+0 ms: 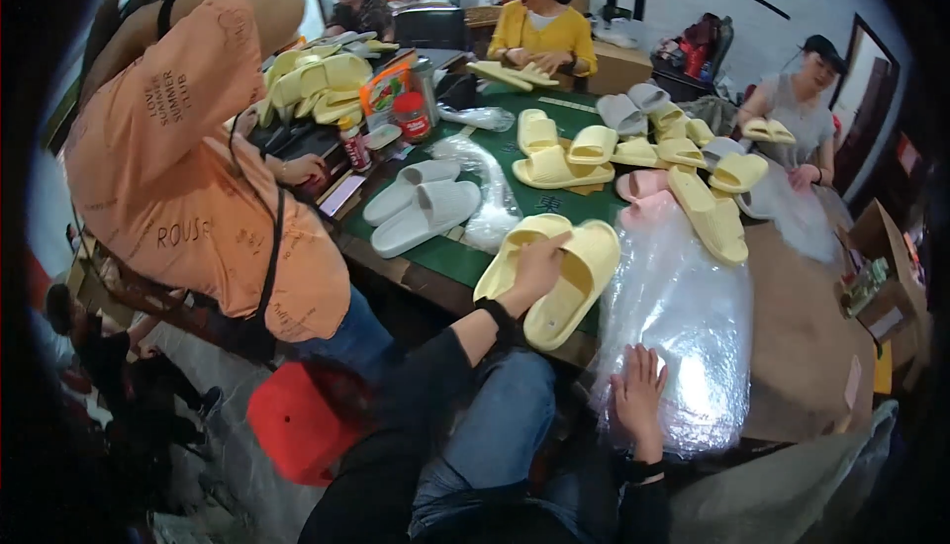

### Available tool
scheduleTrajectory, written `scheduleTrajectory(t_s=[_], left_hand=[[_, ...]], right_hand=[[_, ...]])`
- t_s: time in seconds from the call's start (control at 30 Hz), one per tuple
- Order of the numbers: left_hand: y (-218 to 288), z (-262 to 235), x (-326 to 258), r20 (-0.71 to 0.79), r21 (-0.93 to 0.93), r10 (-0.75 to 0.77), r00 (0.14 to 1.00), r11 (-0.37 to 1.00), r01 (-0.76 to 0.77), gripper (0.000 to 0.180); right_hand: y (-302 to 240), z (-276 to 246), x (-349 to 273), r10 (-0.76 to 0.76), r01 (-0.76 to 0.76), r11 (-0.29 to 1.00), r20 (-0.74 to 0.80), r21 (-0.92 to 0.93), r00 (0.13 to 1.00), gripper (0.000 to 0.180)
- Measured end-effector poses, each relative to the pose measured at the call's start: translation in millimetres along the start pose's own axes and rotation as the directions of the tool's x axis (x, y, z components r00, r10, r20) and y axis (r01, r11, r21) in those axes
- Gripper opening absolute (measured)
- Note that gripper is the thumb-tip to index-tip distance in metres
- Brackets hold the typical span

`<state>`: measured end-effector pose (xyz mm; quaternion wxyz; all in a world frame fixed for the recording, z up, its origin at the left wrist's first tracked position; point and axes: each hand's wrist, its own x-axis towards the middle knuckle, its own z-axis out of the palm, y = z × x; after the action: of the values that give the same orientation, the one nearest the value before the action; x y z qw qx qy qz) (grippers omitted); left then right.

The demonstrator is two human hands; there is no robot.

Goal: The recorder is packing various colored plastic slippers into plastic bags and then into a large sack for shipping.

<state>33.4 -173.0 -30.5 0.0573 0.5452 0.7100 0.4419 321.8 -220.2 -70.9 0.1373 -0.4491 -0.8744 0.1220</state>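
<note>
My left hand (537, 267) grips a pair of pale yellow slide slippers (584, 292) over the near edge of the table. Its fingers close on the inner sides of the two slippers, partly hidden by the straps. My right hand (641, 389) lies with fingers stretched out on the left edge of a stack of clear plastic bags (693, 317). At the top of that stack are a pink slipper (645, 190) and a yellow slipper (708, 213). To the left, a pair of grey slippers (427, 210) rests on the green table mat (435, 259).
More yellow slippers (564, 163) sit mid-table, with a pile of yellow slippers (327, 79) at the back left. A person in orange (198, 178) stands close on my left, near a red cap (297, 425). Cardboard (807, 326) covers the table's right side. Other people work opposite.
</note>
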Motion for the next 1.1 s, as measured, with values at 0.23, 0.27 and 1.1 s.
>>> scheduleTrajectory(t_s=[0.23,0.27,1.1], left_hand=[[87,-15,-2,-0.013,-0.617,-0.216,0.976,0.77,0.162,0.041],[107,-8,-5,0.054,-0.653,-0.2,0.978,0.735,0.186,0.041],[140,94,-100,0.309,-0.33,0.253,0.917,0.933,-0.146,0.047]], right_hand=[[1,13,12,-0.017,0.018,1.0,0.023,-0.025,1.0,0.053],[2,6,8,-0.026,0.026,0.998,-0.002,-0.054,1.0,0.053],[11,-4,0,-0.029,0.049,0.991,-0.157,0.125,0.987,0.052]])
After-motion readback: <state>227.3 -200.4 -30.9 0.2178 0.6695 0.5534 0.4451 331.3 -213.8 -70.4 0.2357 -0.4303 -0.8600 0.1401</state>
